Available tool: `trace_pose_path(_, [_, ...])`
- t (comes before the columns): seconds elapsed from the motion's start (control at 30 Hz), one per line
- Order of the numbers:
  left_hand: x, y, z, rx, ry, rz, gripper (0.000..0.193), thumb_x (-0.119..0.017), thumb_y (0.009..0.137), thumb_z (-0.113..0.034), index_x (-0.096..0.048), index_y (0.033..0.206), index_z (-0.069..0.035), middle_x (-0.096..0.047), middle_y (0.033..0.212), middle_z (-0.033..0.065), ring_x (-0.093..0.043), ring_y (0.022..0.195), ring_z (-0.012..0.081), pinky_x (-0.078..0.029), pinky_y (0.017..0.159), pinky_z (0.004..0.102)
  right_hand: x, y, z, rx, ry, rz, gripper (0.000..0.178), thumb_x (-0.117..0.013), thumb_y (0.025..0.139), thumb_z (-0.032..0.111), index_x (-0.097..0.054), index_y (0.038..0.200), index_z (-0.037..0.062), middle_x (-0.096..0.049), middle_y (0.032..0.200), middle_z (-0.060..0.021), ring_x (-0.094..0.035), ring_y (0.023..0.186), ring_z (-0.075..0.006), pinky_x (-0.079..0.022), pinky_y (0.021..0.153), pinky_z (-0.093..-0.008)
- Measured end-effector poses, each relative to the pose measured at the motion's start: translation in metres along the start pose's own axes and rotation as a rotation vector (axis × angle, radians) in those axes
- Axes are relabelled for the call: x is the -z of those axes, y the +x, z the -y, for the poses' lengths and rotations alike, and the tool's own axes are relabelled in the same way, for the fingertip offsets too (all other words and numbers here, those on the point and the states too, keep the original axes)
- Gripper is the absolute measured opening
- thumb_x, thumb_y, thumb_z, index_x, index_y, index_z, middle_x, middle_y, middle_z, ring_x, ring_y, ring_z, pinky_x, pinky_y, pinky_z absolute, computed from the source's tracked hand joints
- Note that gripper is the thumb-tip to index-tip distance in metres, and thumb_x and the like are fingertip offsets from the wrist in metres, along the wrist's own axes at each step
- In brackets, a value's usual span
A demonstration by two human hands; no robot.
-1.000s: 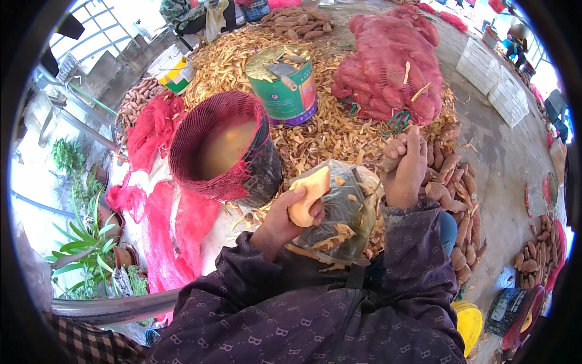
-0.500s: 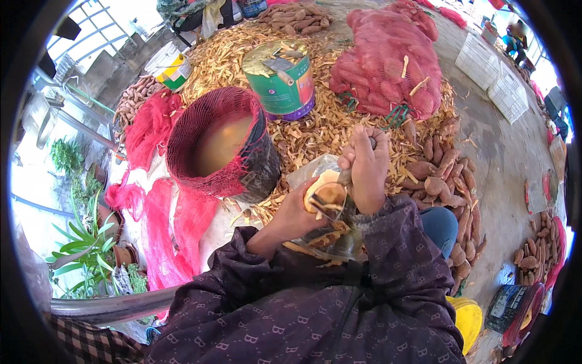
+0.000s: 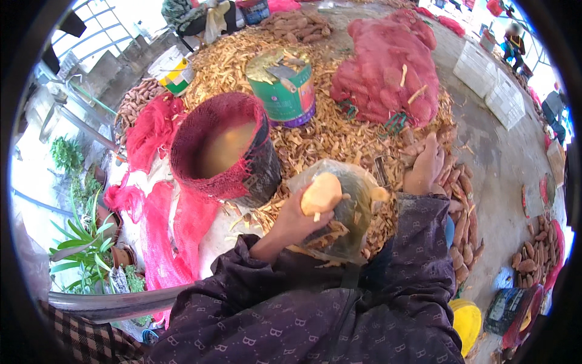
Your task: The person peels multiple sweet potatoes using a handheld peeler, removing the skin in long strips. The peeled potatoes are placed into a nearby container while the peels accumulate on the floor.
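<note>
Left hand steadies a pale peeled tuber while the right hand stands off to the side

From where I'm standing, the left edge of the work is pink netting spread over the ground, then a dark bucket lined with red mesh, cloudy liquid inside. Next comes the left forearm in its dark patterned sleeve, slanting up and inward. The left hand is turned palm inward, its fingers and thumb wrapped around the peeled tuber, which sits tilted in the grip with its smooth pale end upward, above a clear plastic bag at the lap. Beyond lies a thick litter of peelings.

To the right, well apart from the tuber, a slim dark peeling tool juts leftward from the right hand. That forearm reaches steeply up and forward, the wrist raised; the fingers bend in together about the tool's handle end (blur hides exactly where they press, so I can't tell how tightly). Just past the wrist, unpeeled tubers are heaped on the ground.
</note>
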State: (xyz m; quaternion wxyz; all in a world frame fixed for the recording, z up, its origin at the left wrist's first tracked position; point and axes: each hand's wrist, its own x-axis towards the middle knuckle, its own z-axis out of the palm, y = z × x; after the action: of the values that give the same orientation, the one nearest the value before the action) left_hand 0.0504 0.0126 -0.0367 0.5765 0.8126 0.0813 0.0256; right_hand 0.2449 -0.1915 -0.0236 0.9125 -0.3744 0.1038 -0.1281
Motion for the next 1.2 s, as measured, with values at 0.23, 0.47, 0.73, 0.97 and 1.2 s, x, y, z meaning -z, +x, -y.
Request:
trace_pose_path(0.23, [-0.013, -0.001, -0.035, -0.117, 0.298, 0.022, 0.085, -0.081, 0.070, -0.031, -0.037, 0.137, -0.002, -0.061, 0.112, 0.0213, -0.061, 0.104, 0.0332, -0.048, 0.088, 0.0377, -0.018, -0.069, 0.012, -0.150, -0.041, 0.328, 0.021, -0.052, 0.096, 0.018, -0.043, 0.080, 0.0103, -0.043, 0.064, 0.0005, -0.044, 0.054, -0.0089, -0.037, 0.044, -0.0233])
trace_pose_path(0.47, [-0.002, -0.006, -0.032, -0.235, 0.414, -0.051, 0.078, -0.076, 0.073, -0.032, -0.039, 0.135, -0.002, -0.061, 0.107, 0.0238, -0.062, 0.095, 0.0399, -0.050, 0.080, 0.0430, 0.014, 0.002, -0.047, 0.093, -0.356, -0.046, 0.009, -0.050, 0.097, 0.018, -0.044, 0.097, 0.0108, -0.043, 0.063, 0.0008, -0.043, 0.049, -0.0108, -0.042, 0.045, -0.0254])
trace_pose_path(0.73, [0.096, 0.021, 0.002, 0.039, -0.823, -0.128, 0.054, -0.039, 0.097, -0.053, -0.056, 0.107, -0.003, -0.060, 0.082, 0.0065, -0.057, 0.060, 0.0170, -0.048, 0.052, 0.0288, 0.098, 0.011, 0.055, -0.142, 0.256, 0.061, 0.018, -0.048, 0.096, 0.022, -0.050, 0.079, 0.0158, -0.040, 0.064, 0.0080, -0.037, 0.050, -0.0033, -0.036, 0.046, -0.0203])
trace_pose_path(0.97, [0.177, 0.017, 0.090, -0.014, -0.533, -0.621, 0.036, -0.050, 0.096, -0.025, -0.048, 0.127, -0.006, -0.054, 0.120, 0.0100, -0.055, 0.106, 0.0210, -0.049, 0.087, 0.0318, 0.138, 0.014, 0.022, -0.093, 0.090, 0.126, 0.012, -0.053, 0.096, 0.018, -0.045, 0.090, 0.0107, -0.045, 0.078, -0.0006, -0.041, 0.059, -0.0116, -0.039, 0.049, -0.0285])
trace_pose_path(1.2, [0.118, 0.028, 0.050, 0.007, -0.383, -0.242, 0.012, -0.048, 0.090, -0.004, -0.060, 0.093, -0.003, -0.058, 0.086, 0.0064, -0.055, 0.076, 0.0135, -0.045, 0.070, 0.0236, 0.228, 0.015, 0.085, -0.170, 0.379, -0.162, 0.013, -0.053, 0.094, 0.012, -0.047, 0.083, 0.0095, -0.045, 0.071, 0.0010, -0.040, 0.054, -0.0073, -0.037, 0.046, -0.0231])
